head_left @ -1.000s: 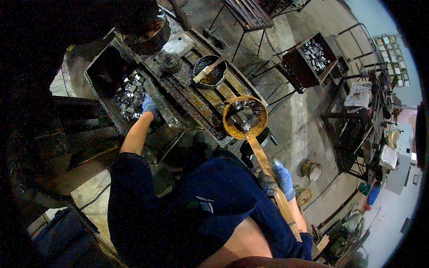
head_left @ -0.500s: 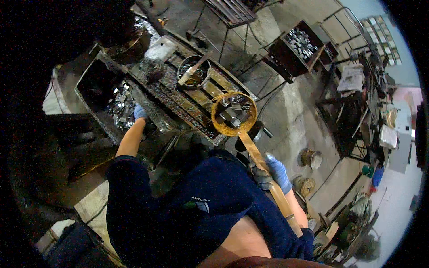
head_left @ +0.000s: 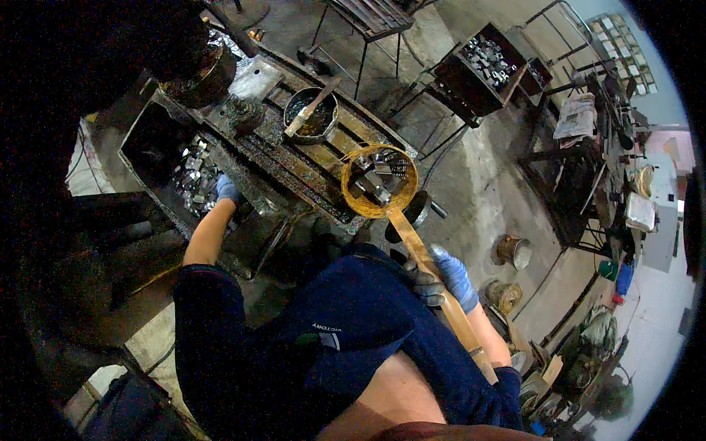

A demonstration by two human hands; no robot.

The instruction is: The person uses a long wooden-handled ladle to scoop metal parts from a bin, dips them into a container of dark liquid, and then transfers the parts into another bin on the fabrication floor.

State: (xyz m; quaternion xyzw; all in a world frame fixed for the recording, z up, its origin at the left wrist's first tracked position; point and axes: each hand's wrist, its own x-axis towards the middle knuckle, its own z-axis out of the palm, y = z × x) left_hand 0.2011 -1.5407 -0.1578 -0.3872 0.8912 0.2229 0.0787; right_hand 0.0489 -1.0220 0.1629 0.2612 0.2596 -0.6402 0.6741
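Right hand (head_left: 454, 278) wrapped around the handle (head_left: 413, 244), basket (head_left: 365, 208) at its far end; left hand (head_left: 227, 189) at metal pieces (head_left: 195, 174), grip not discernible.

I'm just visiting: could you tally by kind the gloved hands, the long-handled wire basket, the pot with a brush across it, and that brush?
Gloved hands: 2 (left hand at the metal pieces, right hand on the basket's handle)
Long-handled basket: 1
Pot: 1
Brush: 1
Total: 5
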